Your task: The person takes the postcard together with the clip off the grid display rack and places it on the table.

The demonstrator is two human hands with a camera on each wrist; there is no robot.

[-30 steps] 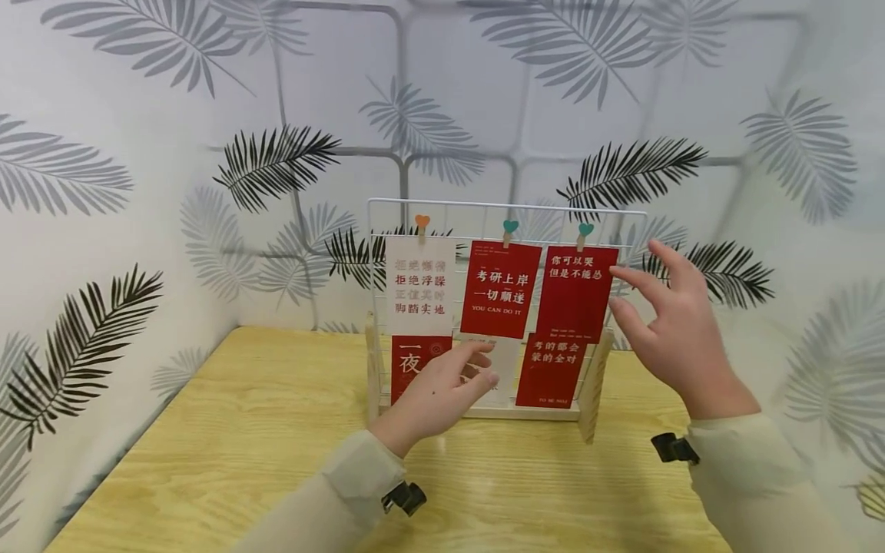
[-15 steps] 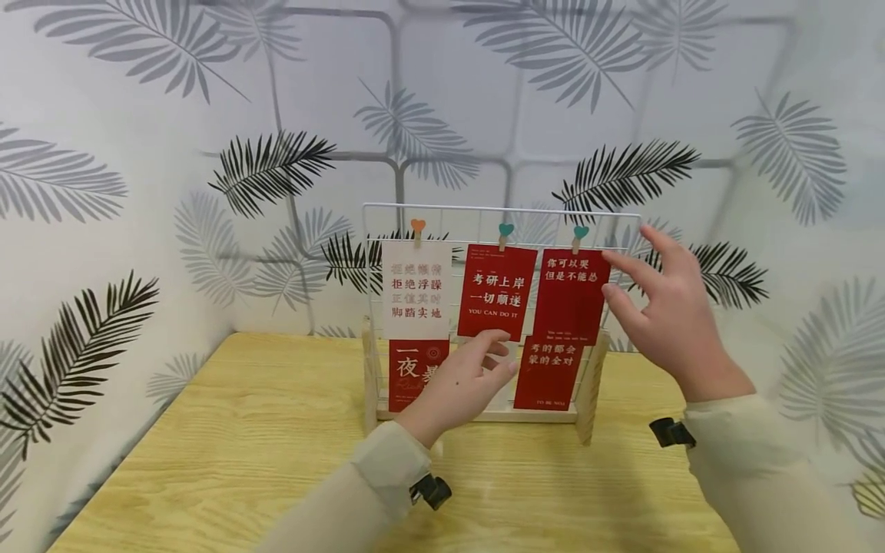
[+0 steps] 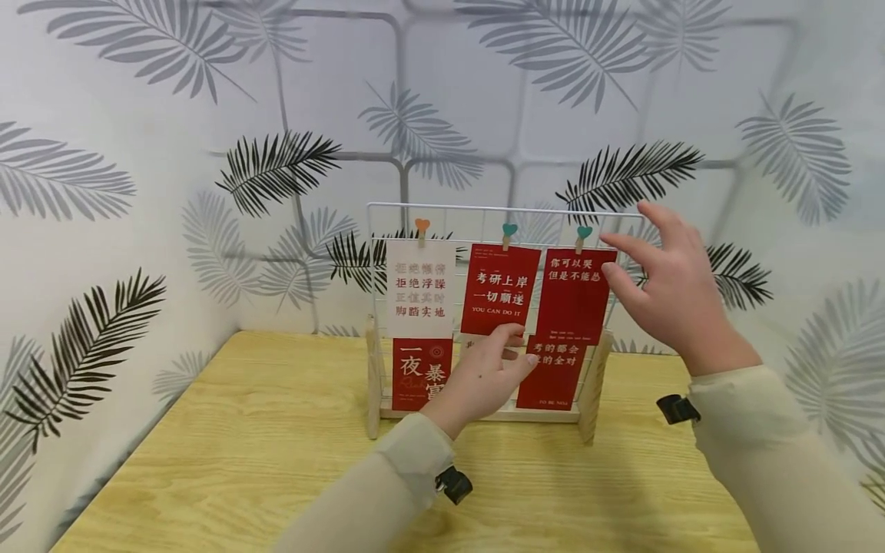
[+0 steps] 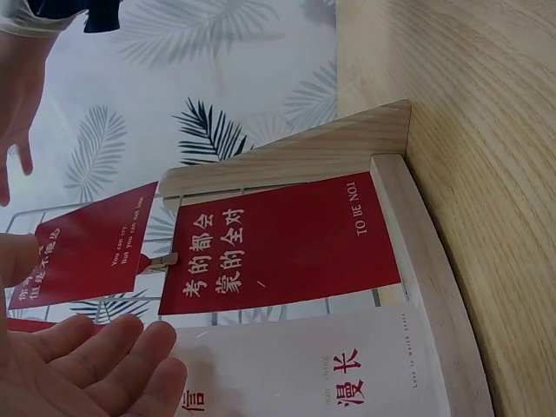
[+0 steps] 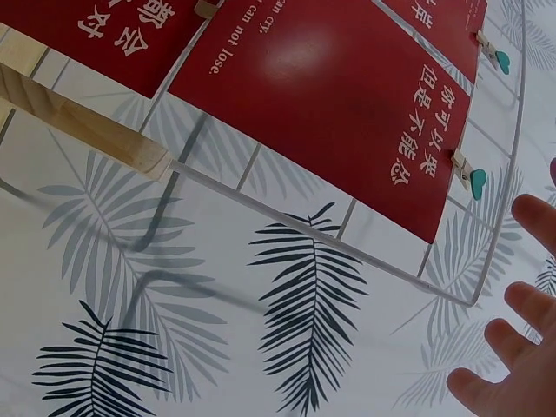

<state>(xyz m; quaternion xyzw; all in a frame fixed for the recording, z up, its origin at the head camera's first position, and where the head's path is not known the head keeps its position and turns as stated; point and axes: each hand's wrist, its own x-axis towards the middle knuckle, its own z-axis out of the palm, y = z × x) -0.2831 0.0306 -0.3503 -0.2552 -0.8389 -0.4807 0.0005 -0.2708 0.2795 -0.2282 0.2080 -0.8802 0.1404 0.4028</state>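
Note:
A white wire grid rack (image 3: 456,207) on wooden feet holds two rows of red and white cards hung by small clips. My left hand (image 3: 487,372), fingers bent loosely and holding nothing, is in front of the lower middle white card (image 4: 287,365), hiding most of it in the head view. Beside that card hangs the lower right red card (image 4: 295,243). My right hand (image 3: 684,296) spreads its fingers by the rack's upper right corner, near the upper right red card (image 3: 570,307) and its teal heart clip (image 5: 476,182). Nothing is in its grasp.
The rack stands on a wood-grain table (image 3: 228,453) before a leaf-patterned backdrop (image 3: 456,92). An orange heart clip (image 3: 422,224) and another teal heart clip (image 3: 509,230) hold the other upper cards. The lower left red card (image 3: 415,380) hangs below the white one.
My left hand has moved right along the lower row, uncovering more of the lower left red card. My right hand has risen slightly toward the rack's top corner.

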